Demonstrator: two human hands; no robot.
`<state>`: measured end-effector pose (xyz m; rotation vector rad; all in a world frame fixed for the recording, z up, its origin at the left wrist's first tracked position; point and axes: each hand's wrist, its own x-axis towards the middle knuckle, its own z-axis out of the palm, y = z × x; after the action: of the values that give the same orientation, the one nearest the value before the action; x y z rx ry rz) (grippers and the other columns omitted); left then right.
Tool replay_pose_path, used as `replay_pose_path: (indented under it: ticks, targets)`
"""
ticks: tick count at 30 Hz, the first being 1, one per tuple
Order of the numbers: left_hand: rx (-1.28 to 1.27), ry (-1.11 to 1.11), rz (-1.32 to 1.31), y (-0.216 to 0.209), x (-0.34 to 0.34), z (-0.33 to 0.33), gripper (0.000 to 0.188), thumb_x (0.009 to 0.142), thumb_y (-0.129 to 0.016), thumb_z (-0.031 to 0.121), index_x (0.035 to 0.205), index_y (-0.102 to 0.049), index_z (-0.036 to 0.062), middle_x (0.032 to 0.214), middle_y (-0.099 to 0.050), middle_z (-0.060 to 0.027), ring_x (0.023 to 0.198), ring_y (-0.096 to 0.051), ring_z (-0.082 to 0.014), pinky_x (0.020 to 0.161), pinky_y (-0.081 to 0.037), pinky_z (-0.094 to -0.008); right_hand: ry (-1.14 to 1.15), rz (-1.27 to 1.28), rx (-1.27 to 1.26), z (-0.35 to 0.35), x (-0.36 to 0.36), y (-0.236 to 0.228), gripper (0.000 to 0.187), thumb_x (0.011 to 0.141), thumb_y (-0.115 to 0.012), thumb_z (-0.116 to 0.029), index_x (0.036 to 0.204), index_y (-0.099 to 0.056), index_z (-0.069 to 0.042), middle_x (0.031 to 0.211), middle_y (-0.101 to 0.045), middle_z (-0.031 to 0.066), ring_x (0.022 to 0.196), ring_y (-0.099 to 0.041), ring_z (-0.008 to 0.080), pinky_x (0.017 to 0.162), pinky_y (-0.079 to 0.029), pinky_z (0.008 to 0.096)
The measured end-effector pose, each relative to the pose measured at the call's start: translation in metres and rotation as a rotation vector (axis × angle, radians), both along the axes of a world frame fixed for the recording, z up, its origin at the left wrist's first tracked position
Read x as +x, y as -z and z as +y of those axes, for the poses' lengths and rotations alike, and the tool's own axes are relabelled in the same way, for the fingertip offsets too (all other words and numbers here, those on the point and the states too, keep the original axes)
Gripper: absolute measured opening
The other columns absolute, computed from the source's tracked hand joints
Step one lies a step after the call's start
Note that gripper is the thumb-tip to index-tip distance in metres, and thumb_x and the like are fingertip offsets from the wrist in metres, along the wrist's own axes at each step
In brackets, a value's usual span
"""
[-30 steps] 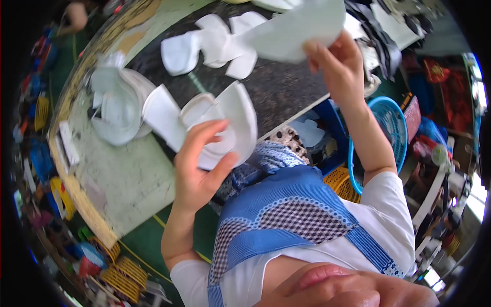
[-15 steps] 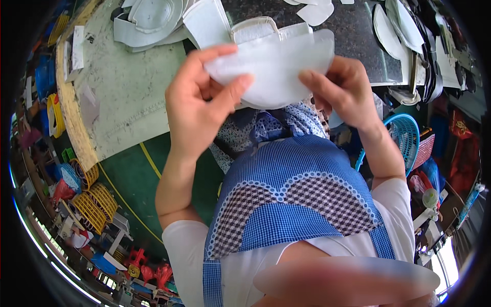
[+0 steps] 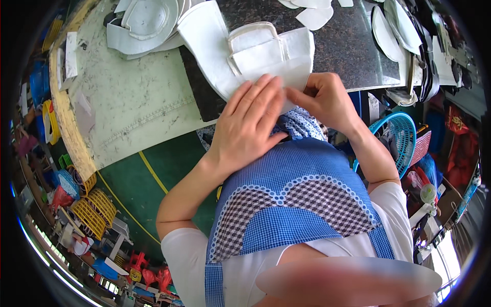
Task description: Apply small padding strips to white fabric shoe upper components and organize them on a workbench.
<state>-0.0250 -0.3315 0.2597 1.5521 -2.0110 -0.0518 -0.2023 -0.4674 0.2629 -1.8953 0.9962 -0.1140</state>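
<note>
A large curved white panel (image 3: 204, 38) lies on the dark speckled tabletop in front of me, with a smaller piece with a raised, rounded edge (image 3: 253, 31) on it. Over the panel's near part rests a thin white half-round sheet (image 3: 292, 73). My left hand (image 3: 250, 115) lies flat on the sheet's near edge, fingers stretched out and slightly smeared by motion. At the near right edge, my right hand (image 3: 325, 100) grips the sheet with its thumb on top and its fingers curled, partly hidden.
Stacked white cut pieces (image 3: 148, 25) lie at the back left, beside a pale green board (image 3: 138, 102). More white pieces (image 3: 314, 18) sit at the back. White and black pieces (image 3: 404, 30) are piled right. A blue basket (image 3: 401, 135) stands below the table's right side.
The half-round sheet, held up between both hands before, has come down onto the panel. My left hand has gone from pinching it to lying flat; my right hand has moved nearer to me.
</note>
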Motion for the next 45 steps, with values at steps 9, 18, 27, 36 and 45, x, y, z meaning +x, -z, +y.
replay_pose_path:
  ticks: [9, 18, 27, 36, 45]
  targets:
    - [0.261, 0.112, -0.012, -0.003, 0.018, -0.024, 0.051, 0.077, -0.078, 0.037, 0.113, -0.064, 0.0047, 0.131, -0.058, -0.0101, 0.12, -0.054, -0.0301, 0.098, -0.038, -0.0433, -0.222, -0.379, -0.384, -0.027, -0.016, -0.007, 0.016, 0.076, -0.076, 0.0, 0.09, -0.072, -0.004, 0.09, -0.071, 0.0098, 0.084, -0.068, 0.0254, 0.078, -0.055, 0.0348]
    - [0.213, 0.129, 0.222, -0.007, 0.025, -0.038, 0.042, 0.078, -0.079, 0.039, 0.102, -0.067, 0.006, 0.116, -0.065, -0.0087, 0.103, -0.061, -0.0308, 0.09, -0.046, -0.0425, 0.412, 0.118, -1.03, -0.229, -0.187, 0.04, 0.023, 0.082, -0.075, -0.029, 0.095, -0.073, -0.01, 0.094, -0.068, 0.0071, 0.086, -0.065, 0.0266, 0.077, -0.052, 0.0369]
    - [0.08, 0.158, 0.357, -0.043, 0.014, -0.061, 0.032, 0.077, -0.081, 0.02, 0.101, -0.069, 0.0045, 0.111, -0.068, -0.0111, 0.098, -0.064, -0.0297, 0.082, -0.052, -0.0383, 0.588, -0.382, -1.214, -0.209, -0.159, -0.046, 0.015, 0.093, -0.069, -0.014, 0.097, -0.073, 0.0, 0.097, -0.072, 0.007, 0.086, -0.064, 0.0109, 0.076, -0.05, 0.0244]
    - [-0.005, 0.097, 1.32, -0.061, -0.021, -0.121, 0.009, 0.097, -0.063, 0.011, 0.101, -0.064, 0.0027, 0.095, -0.07, -0.0059, 0.092, -0.067, -0.0125, 0.078, -0.053, -0.0282, 0.128, -1.114, 0.403, -0.06, 0.023, -0.069, 0.029, 0.097, -0.063, -0.016, 0.119, -0.065, 0.003, 0.109, -0.07, 0.011, 0.097, -0.063, 0.0138, 0.09, -0.05, 0.0295]
    - [0.048, -0.034, 1.346, -0.052, 0.004, -0.103, 0.017, 0.098, -0.063, 0.017, 0.093, -0.063, 0.0005, 0.084, -0.066, -0.0008, 0.075, -0.061, -0.0048, 0.068, -0.051, -0.0214, 0.064, -0.773, -0.448, -0.04, 0.049, -0.062, 0.024, 0.089, -0.062, 0.004, 0.112, -0.07, 0.003, 0.102, -0.069, 0.0135, 0.09, -0.066, 0.0197, 0.081, -0.051, 0.0278]
